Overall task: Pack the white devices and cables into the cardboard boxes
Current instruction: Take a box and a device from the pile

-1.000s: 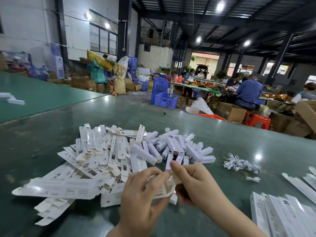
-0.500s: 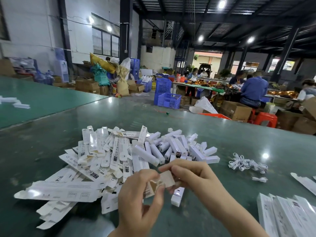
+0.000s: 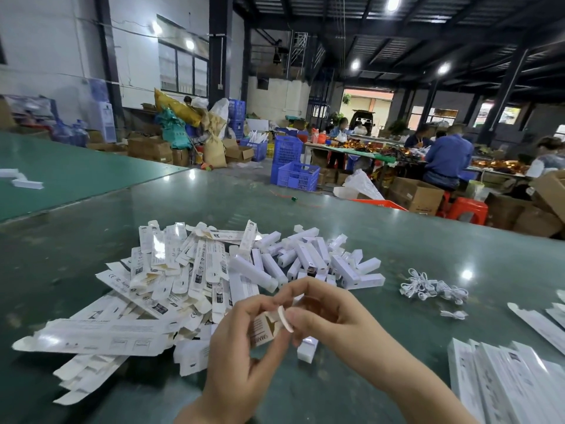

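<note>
Box (image 3: 263,329) end now turned toward cam, flap pinched by right hand (image 3: 328,316); left hand (image 3: 244,341) grips body.

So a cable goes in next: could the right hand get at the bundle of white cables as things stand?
Probably yes, once freed: the right hand now pinches the flap of the small box, but the white cables lie uncovered on the table on its side, with nothing between.

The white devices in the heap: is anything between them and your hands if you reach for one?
Nothing visible blocks the reach. The white devices lie uncovered just beyond both hands, but the left hand and right hand are holding a small box.
</note>
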### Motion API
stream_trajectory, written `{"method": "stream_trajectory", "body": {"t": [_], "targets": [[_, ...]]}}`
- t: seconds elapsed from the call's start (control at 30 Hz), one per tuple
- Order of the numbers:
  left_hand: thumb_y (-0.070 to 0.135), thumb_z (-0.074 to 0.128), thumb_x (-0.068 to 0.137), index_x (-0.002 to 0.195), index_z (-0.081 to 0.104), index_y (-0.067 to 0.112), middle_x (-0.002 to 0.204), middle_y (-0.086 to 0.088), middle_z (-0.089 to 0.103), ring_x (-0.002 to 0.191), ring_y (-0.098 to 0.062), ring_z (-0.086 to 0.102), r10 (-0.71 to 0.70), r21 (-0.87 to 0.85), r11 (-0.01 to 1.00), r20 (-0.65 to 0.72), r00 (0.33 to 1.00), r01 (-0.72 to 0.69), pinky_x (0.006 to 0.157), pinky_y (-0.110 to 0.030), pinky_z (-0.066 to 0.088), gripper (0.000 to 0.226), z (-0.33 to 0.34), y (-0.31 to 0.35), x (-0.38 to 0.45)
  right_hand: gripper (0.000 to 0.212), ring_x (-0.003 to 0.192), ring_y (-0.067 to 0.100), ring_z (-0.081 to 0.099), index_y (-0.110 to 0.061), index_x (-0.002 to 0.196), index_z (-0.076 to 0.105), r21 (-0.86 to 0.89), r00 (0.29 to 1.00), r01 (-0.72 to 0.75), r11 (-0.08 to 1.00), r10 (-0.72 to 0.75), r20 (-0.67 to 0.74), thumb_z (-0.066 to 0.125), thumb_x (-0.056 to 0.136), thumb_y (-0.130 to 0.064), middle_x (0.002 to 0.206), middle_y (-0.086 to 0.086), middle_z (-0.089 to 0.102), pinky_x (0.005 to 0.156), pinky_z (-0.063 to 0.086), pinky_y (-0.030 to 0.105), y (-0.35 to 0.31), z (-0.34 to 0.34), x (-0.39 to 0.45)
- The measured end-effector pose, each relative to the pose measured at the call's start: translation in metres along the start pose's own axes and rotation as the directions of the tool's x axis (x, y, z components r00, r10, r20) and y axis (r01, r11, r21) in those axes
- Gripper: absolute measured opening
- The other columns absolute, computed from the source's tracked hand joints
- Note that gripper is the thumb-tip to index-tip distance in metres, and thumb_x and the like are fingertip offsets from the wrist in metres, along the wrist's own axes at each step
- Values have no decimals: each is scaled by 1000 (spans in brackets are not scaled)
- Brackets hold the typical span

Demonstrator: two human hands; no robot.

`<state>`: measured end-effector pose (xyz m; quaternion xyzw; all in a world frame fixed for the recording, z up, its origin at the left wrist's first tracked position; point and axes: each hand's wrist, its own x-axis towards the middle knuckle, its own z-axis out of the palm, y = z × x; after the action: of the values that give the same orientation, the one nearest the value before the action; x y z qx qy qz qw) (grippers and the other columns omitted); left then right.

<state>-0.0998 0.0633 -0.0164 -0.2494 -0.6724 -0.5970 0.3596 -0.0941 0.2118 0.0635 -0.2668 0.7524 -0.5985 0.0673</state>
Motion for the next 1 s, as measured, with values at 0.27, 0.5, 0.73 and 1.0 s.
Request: {"method": "stream_trajectory", "body": {"t": [0.27, 0.5, 0.73, 1.0], "targets": [[64, 53, 84, 105, 49, 33, 112, 19, 62, 93, -9, 64, 79, 209, 973, 92, 993, -97, 72, -36, 51, 37, -5, 0, 2, 10, 81, 17, 54, -27, 87, 65, -63, 998, 7, 998, -11, -61, 68, 77, -26, 87, 6, 62, 79, 48, 49, 4, 2, -1], [64, 49, 86, 105, 48, 28, 109, 17, 61, 91, -6, 61, 90, 277, 954, 92, 992, -112, 73, -34, 48, 41, -6, -1, 4, 14, 68, 10, 49, -28, 78, 65, -82, 993, 35, 996, -44, -111, 73, 77, -17, 78, 1, 55, 70, 45, 33, 7, 7, -1], [59, 54, 86, 106, 49, 25, 108, 15, 62, 89, -9, 66, 127, 257, 955, 103, 987, -150, 69, -34, 52, 40, -7, 3, 7, 11, 68, 15, 46, -30, 74, 63, 2, 995, 41, 999, -41, -95, 71, 75, -23, 77, 8, 50, 66, 41, 28, 8, 10, 1], [35, 64, 77, 99, 51, 20, 101, 4, 67, 84, -15, 67, 162, 229, 956, 103, 981, -182, 66, -38, 54, 30, -5, 6, 9, 10, 60, 6, 52, -16, 79, 59, 29, 997, 54, 998, -53, -50, 68, 80, -12, 78, 1, 53, 60, 42, 16, 9, 7, 4]]}}
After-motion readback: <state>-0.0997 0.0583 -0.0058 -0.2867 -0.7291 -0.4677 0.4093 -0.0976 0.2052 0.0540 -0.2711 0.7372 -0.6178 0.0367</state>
